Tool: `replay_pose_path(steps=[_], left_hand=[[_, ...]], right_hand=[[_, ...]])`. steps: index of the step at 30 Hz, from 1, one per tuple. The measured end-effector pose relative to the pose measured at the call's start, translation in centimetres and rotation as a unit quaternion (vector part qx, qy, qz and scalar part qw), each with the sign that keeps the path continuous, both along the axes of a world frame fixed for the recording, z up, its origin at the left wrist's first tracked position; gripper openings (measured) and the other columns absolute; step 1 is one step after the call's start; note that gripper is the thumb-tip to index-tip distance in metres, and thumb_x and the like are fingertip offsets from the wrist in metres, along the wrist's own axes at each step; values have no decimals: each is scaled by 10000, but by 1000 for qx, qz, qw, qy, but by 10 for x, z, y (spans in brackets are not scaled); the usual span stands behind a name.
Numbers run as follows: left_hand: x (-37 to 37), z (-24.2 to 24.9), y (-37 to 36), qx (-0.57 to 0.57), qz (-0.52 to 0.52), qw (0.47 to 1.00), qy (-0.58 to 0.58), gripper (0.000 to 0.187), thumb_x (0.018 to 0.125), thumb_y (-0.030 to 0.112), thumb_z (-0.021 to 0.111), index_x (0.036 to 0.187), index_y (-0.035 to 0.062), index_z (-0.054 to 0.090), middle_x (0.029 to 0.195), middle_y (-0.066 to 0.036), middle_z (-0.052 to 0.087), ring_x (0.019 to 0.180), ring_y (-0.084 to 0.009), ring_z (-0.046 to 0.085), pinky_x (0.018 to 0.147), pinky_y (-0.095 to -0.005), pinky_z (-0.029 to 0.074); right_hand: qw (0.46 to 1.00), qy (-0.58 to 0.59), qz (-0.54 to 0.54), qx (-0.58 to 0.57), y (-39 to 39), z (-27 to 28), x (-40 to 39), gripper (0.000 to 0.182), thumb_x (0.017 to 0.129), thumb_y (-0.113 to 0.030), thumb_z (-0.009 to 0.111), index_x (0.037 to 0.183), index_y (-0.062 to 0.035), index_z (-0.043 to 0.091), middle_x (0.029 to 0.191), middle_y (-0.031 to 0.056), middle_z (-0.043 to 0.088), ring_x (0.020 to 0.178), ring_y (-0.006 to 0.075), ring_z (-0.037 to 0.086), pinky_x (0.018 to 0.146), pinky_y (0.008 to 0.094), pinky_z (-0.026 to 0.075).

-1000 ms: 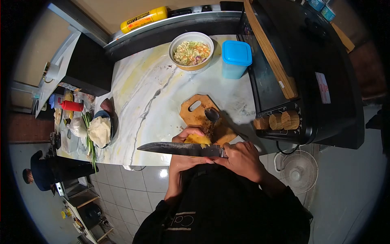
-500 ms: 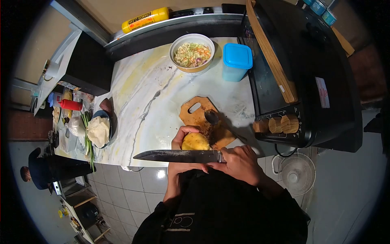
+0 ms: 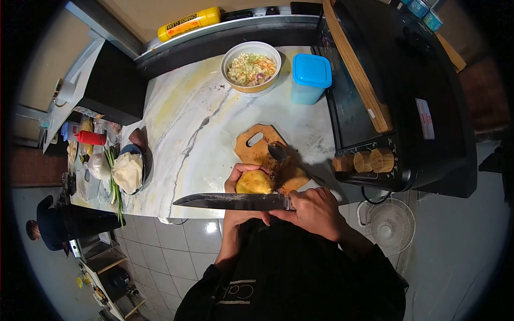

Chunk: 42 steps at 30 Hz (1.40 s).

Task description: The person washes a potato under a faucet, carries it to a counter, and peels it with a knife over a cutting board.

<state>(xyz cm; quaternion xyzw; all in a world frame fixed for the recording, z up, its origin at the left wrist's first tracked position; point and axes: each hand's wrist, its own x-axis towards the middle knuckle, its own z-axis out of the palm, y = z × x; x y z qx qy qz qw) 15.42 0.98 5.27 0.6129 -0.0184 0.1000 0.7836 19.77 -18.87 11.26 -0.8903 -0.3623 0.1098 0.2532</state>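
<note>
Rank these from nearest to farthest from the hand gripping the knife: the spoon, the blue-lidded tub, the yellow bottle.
From the right hand:
1. Spoon, just ahead on the wooden board.
2. Blue-lidded tub, farther back on the counter beside the oven.
3. Yellow bottle, lying on the back ledge, far left.

The tabletop (image 3: pixel 198 123) was white marble, veined in grey and washed with yellow streaks. On it the cutting board (image 3: pixel 257 150) was orange-brown wood, speckled with dark crumbs towards its near end. Beside the cutting board, the potato (image 3: pixel 254 183) was golden yellow, and the knife (image 3: pixel 230 201) showed a dark, mottled grey blade. Beyond the cutting board, the bowl (image 3: pixel 250 49) was white outside with a yellow band low on its wall, filled with pale green, orange and purple shreds. Right of the bowl, the container (image 3: pixel 310 77) was light blue with a brighter blue lid. Behind the bowl lay a yellow bottle (image 3: pixel 188 23) with dark lettering.
</note>
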Motion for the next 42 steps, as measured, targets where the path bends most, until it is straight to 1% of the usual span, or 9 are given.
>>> replay_pose_path(steps=[3,18,21,24,27,30,33,39,42], left_hand=[[-1,4,-3,14,23,999,38,1138,294,535,968,1185,18,483,1113,-140,595,1027,-193,579,883,-316,460],[-4,8,-6,-17,0,999,29,883,486,403,976,1130,33,498,1068,-143,602,990,-185,584,834,-304,465],[-4,6,-5,-10,-4,1000,26,912,470,440,975,1131,33,495,1078,-134,584,978,-183,579,830,-305,460],[6,-4,5,68,-29,995,-68,940,454,346,997,1173,23,484,1124,-117,575,1050,-178,577,884,-303,479],[-2,1,1,2,0,1000,-3,994,400,401,1000,1173,23,502,1128,-91,552,1042,-156,555,864,-282,469],[-3,8,-4,12,27,999,33,1069,376,576,940,1167,26,478,1099,-104,560,960,-172,578,812,-289,461],[-7,12,1,57,20,996,67,1089,347,590,933,1162,14,495,1072,-122,594,982,-184,585,819,-297,471],[-7,18,-4,30,34,999,4,883,463,408,975,1114,1,541,1042,-137,621,965,-189,599,806,-300,488],[-12,14,1,35,11,999,6,762,542,225,949,1143,-4,541,1069,-132,641,1004,-184,622,881,-327,505]], right_hand=[[1000,10,16,-8,0,4,3,574,819,-606,646,694,-46,638,489,115,553,494,302,615,529,402,488],[999,-4,39,-8,-3,7,6,560,857,-555,644,709,-16,630,508,124,572,508,282,643,512,389,506],[999,-5,39,-6,-3,7,7,566,860,-558,640,696,-16,633,504,127,572,498,283,640,510,390,507],[1000,-3,22,-4,-3,4,5,591,840,-593,637,676,-25,628,498,128,564,494,292,629,514,395,501],[1000,-13,8,3,-4,3,3,623,795,-652,642,652,-46,612,488,129,549,495,311,613,522,408,485],[999,-46,13,20,-4,6,5,622,785,-655,650,642,-52,605,470,117,536,476,305,609,503,407,486],[998,-46,17,26,-3,4,5,623,784,-656,651,638,-53,597,456,107,527,456,297,602,480,406,480],[999,-16,47,6,-2,6,8,609,804,-631,646,680,-36,617,483,105,553,473,292,616,485,404,489],[998,-6,54,-30,-1,15,8,588,825,-592,647,738,-10,653,540,107,600,524,284,652,520,400,519]])
